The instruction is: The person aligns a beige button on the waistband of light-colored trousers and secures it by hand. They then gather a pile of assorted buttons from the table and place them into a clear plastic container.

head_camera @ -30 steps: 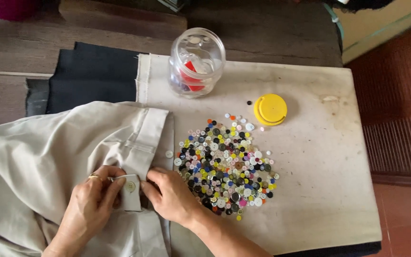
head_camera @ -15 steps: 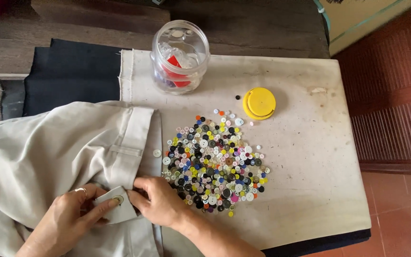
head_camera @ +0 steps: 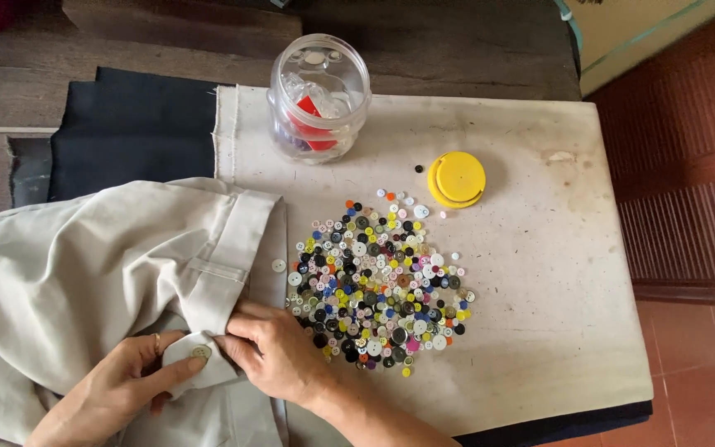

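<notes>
While the beige garment [head_camera: 84, 273] lies spread over the left part of the table, its cuff end [head_camera: 196, 364] is held between both hands at the lower edge of the view. The left hand [head_camera: 117, 389] is seen partly closed, its thumb and forefinger pinching the cuff from the left; a ring is worn on one finger. The right hand [head_camera: 279, 356] is curled, its fingertips pressed on the cuff's right side, touching the fabric. A pale button [head_camera: 200, 352] is seen lying on the cuff between the two hands; whether it is sewn on cannot be told.

Just to the right of the right hand, a heap of mixed buttons [head_camera: 378, 285] in many colours is spread on the off-white cloth [head_camera: 539, 290] that covers the table. One single pale button [head_camera: 278, 266] lies apart from the heap, beside the garment's edge. A yellow lid [head_camera: 456, 179] rests flat above the heap, with a small dark button [head_camera: 419, 169] just left of it. A clear plastic jar [head_camera: 319, 95] stands open near the far edge, with red and clear items inside. A dark blue fabric [head_camera: 134, 132] is laid under the off-white cloth at the upper left.
</notes>
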